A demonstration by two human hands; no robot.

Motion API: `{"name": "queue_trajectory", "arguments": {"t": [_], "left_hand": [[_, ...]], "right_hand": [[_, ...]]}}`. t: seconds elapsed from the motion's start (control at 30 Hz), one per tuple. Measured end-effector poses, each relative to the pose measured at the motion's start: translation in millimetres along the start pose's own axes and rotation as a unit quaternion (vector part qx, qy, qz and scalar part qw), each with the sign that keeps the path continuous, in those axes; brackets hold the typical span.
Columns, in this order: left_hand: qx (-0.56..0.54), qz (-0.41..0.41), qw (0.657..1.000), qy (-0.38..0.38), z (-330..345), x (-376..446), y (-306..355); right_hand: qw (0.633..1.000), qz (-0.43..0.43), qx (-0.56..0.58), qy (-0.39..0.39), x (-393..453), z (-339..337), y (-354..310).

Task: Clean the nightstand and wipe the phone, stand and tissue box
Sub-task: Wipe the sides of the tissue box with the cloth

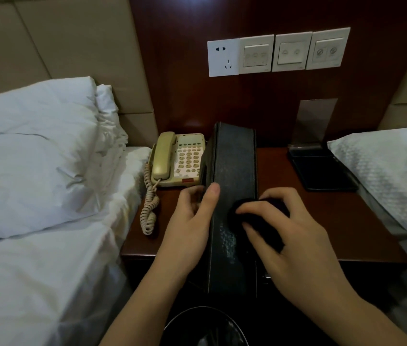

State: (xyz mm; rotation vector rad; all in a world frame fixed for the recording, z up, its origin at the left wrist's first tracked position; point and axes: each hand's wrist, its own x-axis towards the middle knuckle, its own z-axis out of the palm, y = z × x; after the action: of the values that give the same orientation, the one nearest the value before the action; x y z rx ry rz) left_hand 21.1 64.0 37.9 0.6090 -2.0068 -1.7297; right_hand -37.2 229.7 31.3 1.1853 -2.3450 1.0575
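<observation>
We see a dark tissue box [232, 171] tipped on its side over the middle of a reddish-brown nightstand [284, 171], its long flat face turned up toward us and its near end reaching past the front edge. The face looks like black leather with pale stitching along the edges, and a lighter, scuffed or damp-looking patch shows near the front; the dim light makes it hard to say which.

Our left hand [192, 221] steadies the box from its left side, the thumb laid along the upper edge and the fingers curled around the side below. Our right hand [279, 228] presses down on the upturned face, its fingers bent over a wadded black cloth [254, 211] that it grips against the box.

To the left of the box, a beige corded telephone [177, 158] sits at the back of the nightstand, its coiled cord [150, 208] trailing forward. At the back right stands a metal stand [317, 121] with a dark flat tray [322, 171] before it. White pillows [35, 151] flank the nightstand, wall switches [279, 52] hang above, and a black bin [205, 325] sits below.
</observation>
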Motion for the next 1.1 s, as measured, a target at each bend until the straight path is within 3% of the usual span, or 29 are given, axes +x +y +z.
{"name": "queue_trajectory", "arguments": {"t": [0.27, 0.47, 0.57, 0.73, 0.97, 1.1], "left_hand": [[-0.116, 0.089, 0.989, -0.026, 17, -28, -15], [-0.161, 0.089, 0.982, -0.032, 25, -12, -11], [-0.142, 0.106, 0.983, -0.042, 27, -6, -13], [-0.201, 0.067, 0.976, -0.053, 19, -1, -14], [-0.134, 0.098, 0.984, -0.059, 25, -3, -18], [-0.129, 0.110, 0.982, -0.083, 25, -8, -23]], "right_hand": [[1.000, 0.008, 0.012, 0.002, -2, -4, 1], [0.997, -0.014, -0.025, 0.076, 34, -13, 3], [0.997, -0.042, -0.054, 0.023, 43, -12, 0], [0.983, -0.123, -0.041, -0.126, 6, -12, -14], [0.998, -0.047, -0.042, -0.021, 41, -4, -6], [0.990, -0.095, -0.041, -0.099, 21, -18, -13]]}}
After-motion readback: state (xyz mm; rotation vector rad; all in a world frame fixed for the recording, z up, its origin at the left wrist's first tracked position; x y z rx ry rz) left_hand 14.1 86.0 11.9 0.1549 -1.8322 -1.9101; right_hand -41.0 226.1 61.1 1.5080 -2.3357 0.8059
